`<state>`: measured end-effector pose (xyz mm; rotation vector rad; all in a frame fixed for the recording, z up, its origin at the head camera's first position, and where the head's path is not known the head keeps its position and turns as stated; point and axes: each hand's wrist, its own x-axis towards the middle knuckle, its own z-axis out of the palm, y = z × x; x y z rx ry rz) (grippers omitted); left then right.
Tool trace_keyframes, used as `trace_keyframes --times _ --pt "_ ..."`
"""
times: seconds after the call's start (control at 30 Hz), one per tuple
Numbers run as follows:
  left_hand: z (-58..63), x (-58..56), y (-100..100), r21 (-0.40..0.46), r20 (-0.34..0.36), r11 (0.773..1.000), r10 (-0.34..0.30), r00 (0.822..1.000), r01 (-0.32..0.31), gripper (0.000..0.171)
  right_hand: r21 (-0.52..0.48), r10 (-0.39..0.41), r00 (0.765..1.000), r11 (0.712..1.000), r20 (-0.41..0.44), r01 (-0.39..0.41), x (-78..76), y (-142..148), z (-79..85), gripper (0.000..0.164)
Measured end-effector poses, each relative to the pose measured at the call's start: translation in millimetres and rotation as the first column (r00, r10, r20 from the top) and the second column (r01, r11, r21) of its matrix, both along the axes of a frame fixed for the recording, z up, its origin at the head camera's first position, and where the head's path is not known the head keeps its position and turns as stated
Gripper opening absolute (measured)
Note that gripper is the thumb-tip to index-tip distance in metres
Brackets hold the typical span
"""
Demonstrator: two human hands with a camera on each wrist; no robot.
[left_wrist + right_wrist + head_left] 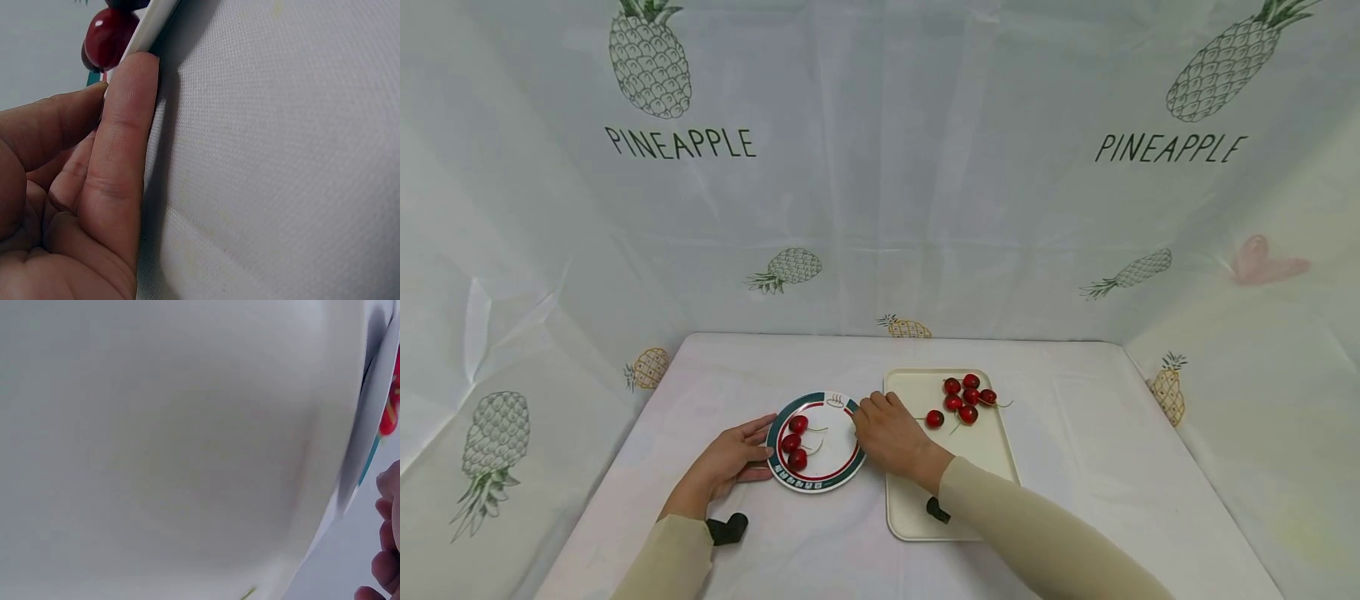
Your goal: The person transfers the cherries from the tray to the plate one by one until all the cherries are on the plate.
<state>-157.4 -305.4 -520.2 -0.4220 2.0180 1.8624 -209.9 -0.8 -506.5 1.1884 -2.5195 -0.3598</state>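
Note:
A round white plate (pixel 835 442) with a teal-and-red border lies on the table, with three red cherries (pixel 792 443) near its left side. My left hand (pixel 730 457) holds the plate's left rim, thumb at the edge and fingers alongside; the left wrist view shows a fingertip (pixel 134 75) against the white rim below a cherry (pixel 111 39). Over the right rim is my right hand (pixel 895 437), fingers curled. In the right wrist view, curled fingers (pixel 387 537) appear at the right edge, close to the plate (pixel 369 419); what they hold, if anything, I cannot tell.
A cream rectangular tray (pixel 992 450) stands right of the plate, beneath my right forearm. Several cherries with stems (pixel 970 396) cluster at its far end, and one cherry (pixel 934 419) sits apart, near my right hand. A white cloth (pixel 1097 467) covers the table; a pineapple-print curtain (pixel 925 208) hangs behind.

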Motion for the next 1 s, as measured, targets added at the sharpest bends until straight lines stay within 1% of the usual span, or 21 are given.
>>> trace_keyframes --times 0.17,0.3,0.33,0.53,0.67,0.8,0.93,1.0 --pt "-2.1 -0.3 -0.1 -0.008 0.003 1.0 0.02 1.0 -0.02 0.068 0.004 -0.057 0.998 0.998 0.021 0.057 -10.8 22.4 -3.7 0.016" --pt "-2.9 -0.8 0.0 -0.009 0.001 1.0 0.022 1.0 -0.022 0.067 -0.001 -0.101 0.994 0.995 0.043 0.101 -17.8 40.0 -7.9 0.017" --pt "-2.9 -0.7 0.0 -0.01 -0.001 1.0 0.015 1.0 -0.015 0.068 0.003 -0.11 0.993 0.994 0.045 0.11 -19.1 43.7 -8.9 0.017" --pt "-4.2 -1.0 0.0 -0.018 0.002 1.0 0.022 1.0 -0.022 0.067 0.059 -0.144 0.989 0.988 0.043 0.142 -22.7 60.0 -12.8 0.013" --pt "-3.4 -0.5 0.2 -0.02 0.007 1.0 0.022 1.0 -0.021 0.067 0.068 -0.136 0.99 0.989 0.036 0.134 -22.1 68.4 -14.2 0.013" --pt "-1.3 0.0 0.4 -0.014 0.012 1.0 0.016 1.0 -0.015 0.068 0.046 -0.107 0.994 0.993 0.023 0.106 -18.6 77.0 -13.9 0.016" --pt "0.8 -0.3 0.3 -0.004 0.013 1.0 -0.003 1.0 0.003 0.069 0.033 -0.069 0.998 0.997 -0.008 0.07 -13.7 88.2 -13.7 0.022" --pt "1.0 -1.0 0.7 0.002 0.018 1.0 0.003 1.0 -0.003 0.069 0.033 -0.048 0.998 0.998 -0.03 0.049 -11.2 95.2 -14.1 0.023"
